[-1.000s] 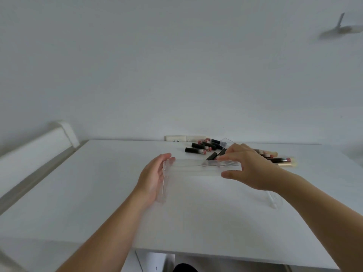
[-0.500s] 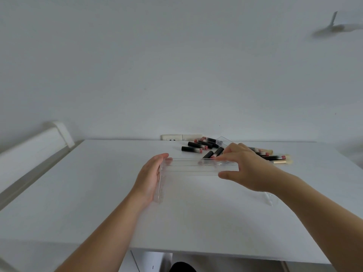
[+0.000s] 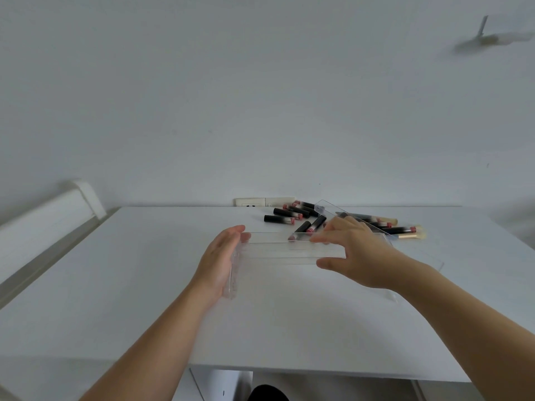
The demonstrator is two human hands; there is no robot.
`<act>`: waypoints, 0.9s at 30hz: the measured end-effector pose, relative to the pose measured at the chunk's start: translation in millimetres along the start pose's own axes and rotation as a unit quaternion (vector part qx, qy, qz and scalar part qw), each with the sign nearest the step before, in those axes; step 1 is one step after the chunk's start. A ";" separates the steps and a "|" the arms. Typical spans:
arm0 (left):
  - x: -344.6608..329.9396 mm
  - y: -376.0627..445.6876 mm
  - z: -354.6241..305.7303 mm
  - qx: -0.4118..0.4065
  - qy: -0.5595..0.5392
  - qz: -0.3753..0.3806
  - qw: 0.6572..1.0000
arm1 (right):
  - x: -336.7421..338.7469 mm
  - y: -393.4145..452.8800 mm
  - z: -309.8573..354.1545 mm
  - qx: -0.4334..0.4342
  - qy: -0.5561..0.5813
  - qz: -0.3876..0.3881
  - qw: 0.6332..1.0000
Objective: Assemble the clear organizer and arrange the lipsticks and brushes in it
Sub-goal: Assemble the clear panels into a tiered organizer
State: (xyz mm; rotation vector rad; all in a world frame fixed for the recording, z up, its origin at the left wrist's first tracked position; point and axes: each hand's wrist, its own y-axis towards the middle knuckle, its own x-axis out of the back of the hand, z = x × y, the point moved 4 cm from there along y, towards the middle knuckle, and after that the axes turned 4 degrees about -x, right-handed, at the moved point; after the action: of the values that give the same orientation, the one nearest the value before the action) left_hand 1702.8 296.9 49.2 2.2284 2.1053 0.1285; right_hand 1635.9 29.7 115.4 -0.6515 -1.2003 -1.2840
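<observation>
A clear organizer tray lies on the white table in front of me. My left hand rests flat with straight fingers against the tray's left wall. My right hand pinches a clear divider strip that stands across the tray, thumb in front and fingers on its top edge. Behind the tray lie several black lipsticks with pink ends. A gold-handled brush lies to the right of them. Another clear panel leans over the pile.
A wall socket sits at the table's far edge against the white wall. A white rail runs along the left side. The table's near edge is close to my body.
Both hands and the clear tray have barely moved; the view has shifted slightly. My right hand still holds the divider strip.
</observation>
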 end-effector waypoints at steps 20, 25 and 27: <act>-5.5 0.6 4.1 -0.039 0.064 0.023 0.997 | -22.6 -34.7 -3.2 0.042 -0.066 -0.140 0.987; -4.8 2.0 7.9 -0.045 0.096 0.033 0.994 | -31.2 -55.3 -10.5 0.017 -0.070 -0.150 0.986; -5.3 2.1 7.5 -0.050 0.104 0.036 0.993 | -34.3 -60.9 -12.3 0.005 -0.065 -0.142 0.988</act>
State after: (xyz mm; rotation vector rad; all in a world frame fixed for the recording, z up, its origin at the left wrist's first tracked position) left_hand 1705.4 291.5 41.9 2.3209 2.0632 0.4797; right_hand 1587.1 16.8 65.5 -0.5788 -1.4449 -1.4887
